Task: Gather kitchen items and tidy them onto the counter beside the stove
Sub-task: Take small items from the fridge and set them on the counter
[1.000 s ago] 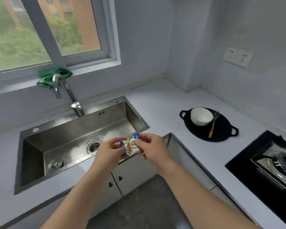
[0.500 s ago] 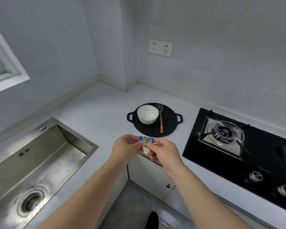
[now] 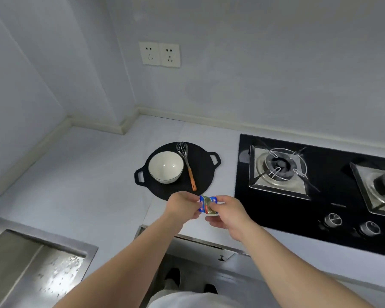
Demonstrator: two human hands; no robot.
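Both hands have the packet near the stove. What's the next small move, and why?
Probably lower the blue packet onto the counter and let go. The left hand and right hand both pinch it, apparently over the bare strip between the black griddle pan and the gas stove, where it belongs.

Seen from a head-worn camera, a person's left hand [image 3: 182, 205] and right hand [image 3: 229, 215] are bare, as are both forearms [image 3: 129, 263], uncovered from the wrists back to the near edge of the view. Between the arms, at that near edge, a rounded swell of white top [image 3: 187, 300] shows, plain and smooth, its cut impossible to tell. Just beyond it are a dark left shoe [image 3: 173, 275], with pale grey cloth behind its toe, and a dark right shoe [image 3: 210, 288], only its tip in sight; both are too blurred for detail
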